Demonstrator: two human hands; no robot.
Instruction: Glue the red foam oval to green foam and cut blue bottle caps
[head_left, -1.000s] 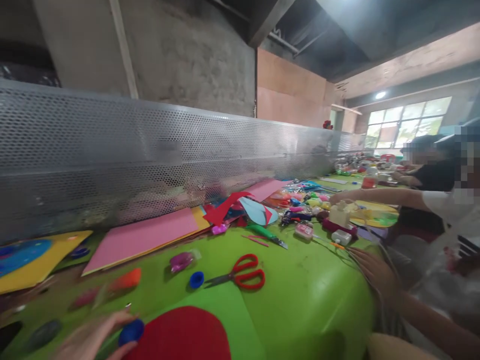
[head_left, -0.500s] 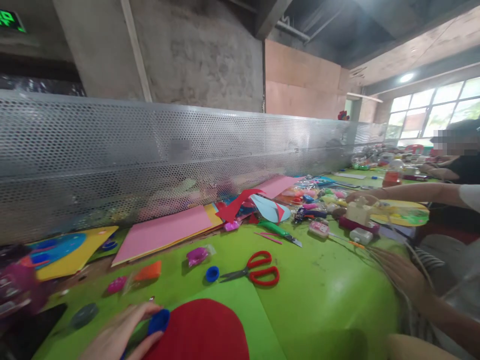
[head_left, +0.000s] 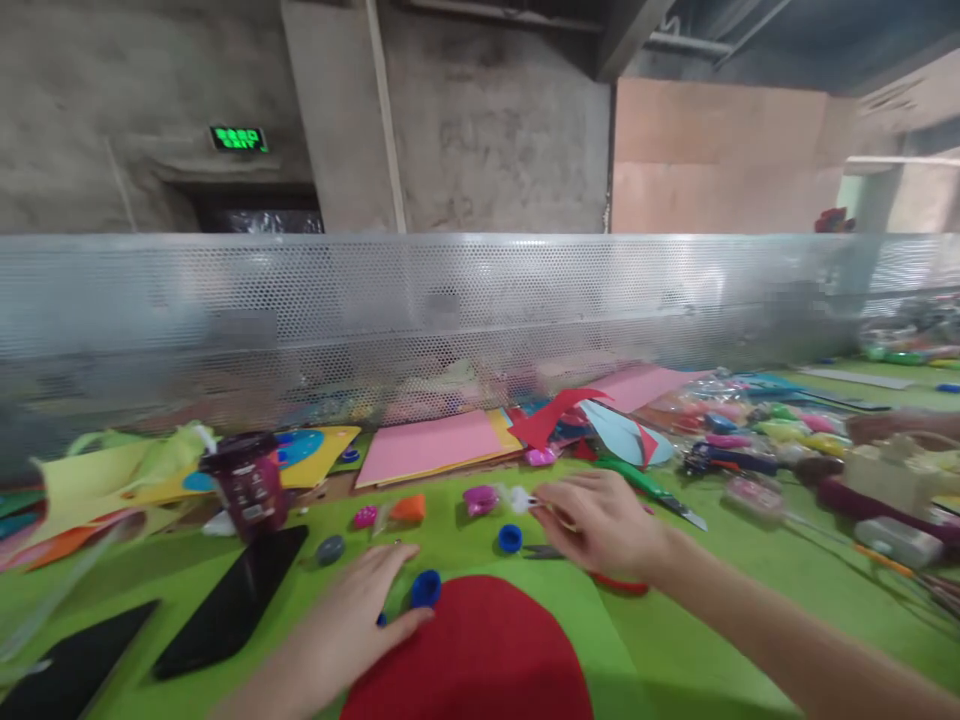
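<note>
My left hand [head_left: 352, 615] rests low on the green table [head_left: 697, 610], thumb and fingertips closed on a blue cap [head_left: 425, 588] at the edge of a red round sheet [head_left: 480, 655]. My right hand [head_left: 604, 525] reaches in from the right and pinches a small white piece [head_left: 515, 498]. It hovers over red scissors [head_left: 619, 583], which are mostly hidden beneath it. A second blue cap [head_left: 510, 538] lies just left of that hand.
A perforated metal screen [head_left: 480, 300] runs along the table's back. Two black phones [head_left: 232, 600] lie left, by a dark jar [head_left: 246, 485]. Pink sheets [head_left: 435, 445], a green knife [head_left: 649, 488] and craft clutter lie behind. Another person's hand [head_left: 892, 425] works far right.
The view swung left. My right hand has come into view over the scissors, pinching a white piece. My left hand stays on the blue cap by the red sheet.
</note>
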